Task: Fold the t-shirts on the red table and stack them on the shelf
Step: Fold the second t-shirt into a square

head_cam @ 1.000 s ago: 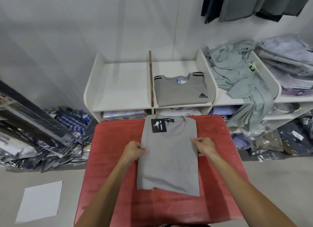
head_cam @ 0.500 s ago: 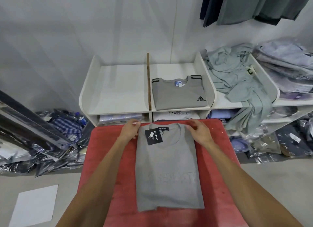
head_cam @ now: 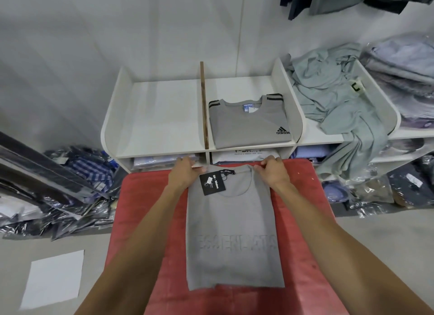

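Note:
A grey t-shirt (head_cam: 231,230), sides folded in to a long strip, lies lengthwise on the red table (head_cam: 145,220), with a black hang tag (head_cam: 212,184) at its collar. My left hand (head_cam: 184,173) grips the shirt's far left shoulder corner. My right hand (head_cam: 272,171) pinches the far right shoulder corner. On the white shelf (head_cam: 162,112) behind the table, a folded grey adidas t-shirt (head_cam: 249,124) lies in the right compartment; the left compartment holds nothing.
A wooden divider (head_cam: 203,105) splits the shelf top. A heap of pale green shirts (head_cam: 340,103) spills over the shelf to the right, with stacked bagged clothes (head_cam: 404,75) beyond. Bagged garments (head_cam: 70,181) lie on the floor left, near a white sheet (head_cam: 54,277).
Both hands slid from the shirt's middle edges up to its shoulder corners by the collar and now grip them. The shirt stays flat on the table.

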